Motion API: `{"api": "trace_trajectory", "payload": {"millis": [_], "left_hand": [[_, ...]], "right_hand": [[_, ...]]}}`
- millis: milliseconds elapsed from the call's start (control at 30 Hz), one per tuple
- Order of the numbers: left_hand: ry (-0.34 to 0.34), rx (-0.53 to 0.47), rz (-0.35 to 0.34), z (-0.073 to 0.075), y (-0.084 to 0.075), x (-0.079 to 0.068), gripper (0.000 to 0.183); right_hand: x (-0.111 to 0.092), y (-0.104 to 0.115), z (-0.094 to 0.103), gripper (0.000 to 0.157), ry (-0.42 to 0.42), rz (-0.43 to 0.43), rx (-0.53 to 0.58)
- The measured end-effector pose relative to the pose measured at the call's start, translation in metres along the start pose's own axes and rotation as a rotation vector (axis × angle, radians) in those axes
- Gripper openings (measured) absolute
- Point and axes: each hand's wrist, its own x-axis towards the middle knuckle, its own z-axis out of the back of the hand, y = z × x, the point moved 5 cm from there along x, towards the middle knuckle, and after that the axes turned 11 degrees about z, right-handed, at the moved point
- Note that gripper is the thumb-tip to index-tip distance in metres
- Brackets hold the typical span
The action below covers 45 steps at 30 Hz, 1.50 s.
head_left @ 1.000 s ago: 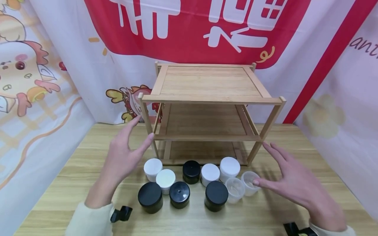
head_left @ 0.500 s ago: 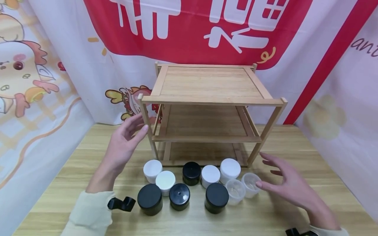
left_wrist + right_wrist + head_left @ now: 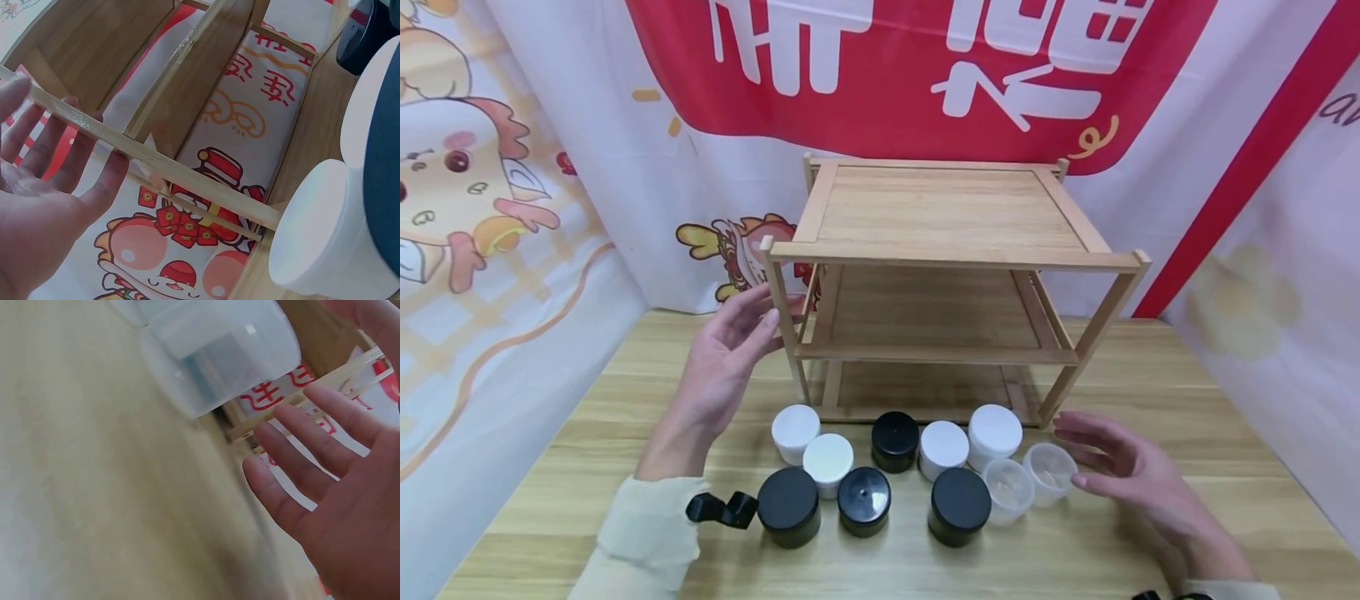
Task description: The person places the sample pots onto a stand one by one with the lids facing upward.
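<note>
The rack [image 3: 955, 304] stands upright on the tabletop [image 3: 880, 575], with four white jars [image 3: 943, 450], four black jars [image 3: 959, 504] and two clear cups [image 3: 1049, 475] close in front of it.

The left hand [image 3: 722, 350] is at the rack's front left post [image 3: 200, 181]: thumb on the near side, the other fingers reaching behind, loosely bent and spread rather than closed tight. How firmly they touch it I cannot tell. The right hand [image 3: 1138, 479] is just beside the rack's front right foot, fingers spread and holding nothing, its thumb by the outer clear cup; whether they touch is unclear.

The clear cup seems most at risk: a small inward sweep of the right thumb could knock it into its neighbour. With only the left hand on the rack, a pull might twist it askew. Sliding it forward could shove the jars nearest its front edge, since little room separates them.
</note>
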Motion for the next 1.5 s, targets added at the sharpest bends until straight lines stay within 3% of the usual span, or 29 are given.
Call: {"api": "trace_trajectory", "payload": {"millis": [200,400,700,1000,1300,1500], "left_hand": [[0.033,-0.039,0.0,0.001,0.002,0.004,0.042],[0.075,0.002,-0.028,0.002,0.002,0.004,0.047],[0.073,0.014,-0.067,0.002,0.006,-0.003,0.051],[0.098,0.014,-0.109,-0.002,0.005,-0.006,0.051],[0.096,0.024,-0.084,-0.015,0.0,-0.006,0.052],[0.06,0.009,-0.063,-0.015,-0.003,-0.009,0.052]], "right_hand": [[-0.003,-0.012,-0.005,0.067,0.007,-0.019,0.007],[-0.003,-0.014,-0.006,0.07,0.049,0.052,0.065],[-0.005,-0.016,-0.004,0.066,0.059,0.032,0.07],[-0.006,-0.019,-0.006,0.065,0.053,0.009,-0.005],[-0.01,-0.017,-0.006,0.061,0.014,-0.032,-0.093],[-0.007,-0.017,-0.01,0.061,-0.005,-0.026,-0.105]]}}
